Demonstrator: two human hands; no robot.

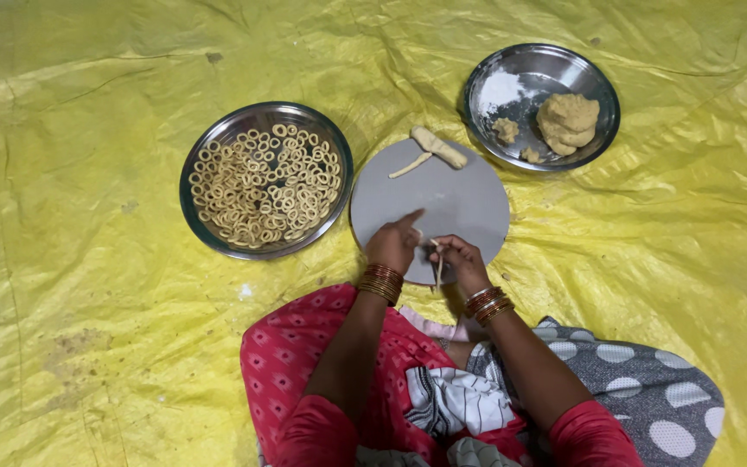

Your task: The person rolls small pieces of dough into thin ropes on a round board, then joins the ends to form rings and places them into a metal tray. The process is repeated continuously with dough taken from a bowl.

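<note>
My left hand (395, 243) and my right hand (457, 259) meet over the near edge of a round grey board (460, 203). Between the fingers of both hands hangs a thin pale strip of dough (438, 268), its end drooping down. My left index finger points forward. At the far edge of the board lie a thick dough roll (439, 147) and a thinner dough strip (411, 165). Both wrists wear red and gold bangles.
A steel plate (209, 147) on the left holds several small dough rings. A steel plate (598, 82) at the upper right holds a dough lump (569, 122), small bits and white flour. A yellow plastic sheet (88, 259) covers the floor.
</note>
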